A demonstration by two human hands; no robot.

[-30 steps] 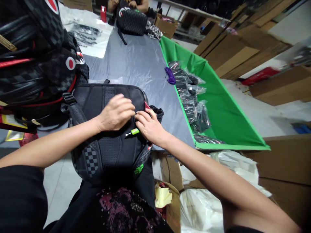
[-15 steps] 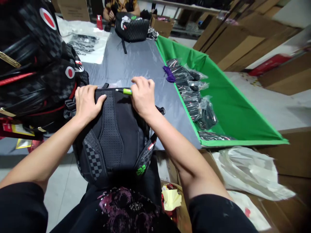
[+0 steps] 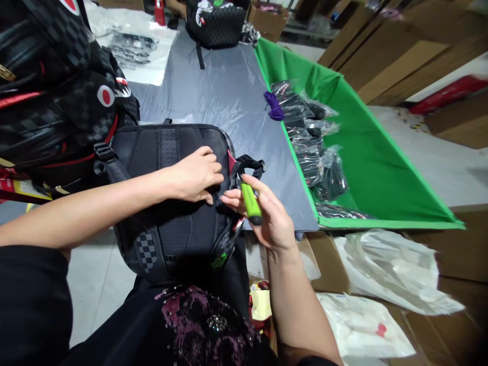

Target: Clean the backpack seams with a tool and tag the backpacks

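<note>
A black backpack (image 3: 179, 152) lies in front of me with its padded, perforated back panel facing up. It rests partly on the table edge and partly against my lap. My left hand (image 3: 200, 175) reaches across the panel, its curled fingers and thumb closed on the bag near the right side seam. Just right of that seam, my right hand (image 3: 274, 216) is closed around a slim tool with a lime-green handle (image 3: 249, 201) and a black butt end. The tool's tip is hard to make out beside the side strap (image 3: 251, 165). Some right fingers are near the bag's side.
Black checkered backpacks (image 3: 68, 101) are piled at the left. A green fabric bin (image 3: 381, 173) at the right holds several plastic-wrapped black items (image 3: 305, 137). Purple cloth (image 3: 274, 105) hangs on its rim. Another bag (image 3: 217, 23) stands across the grey table (image 3: 217, 91), by a co-worker's arm.
My left hand has left the bag's top edge and moved right and down to its side. My right hand has moved down and right with the green-handled tool, now turned upward.
</note>
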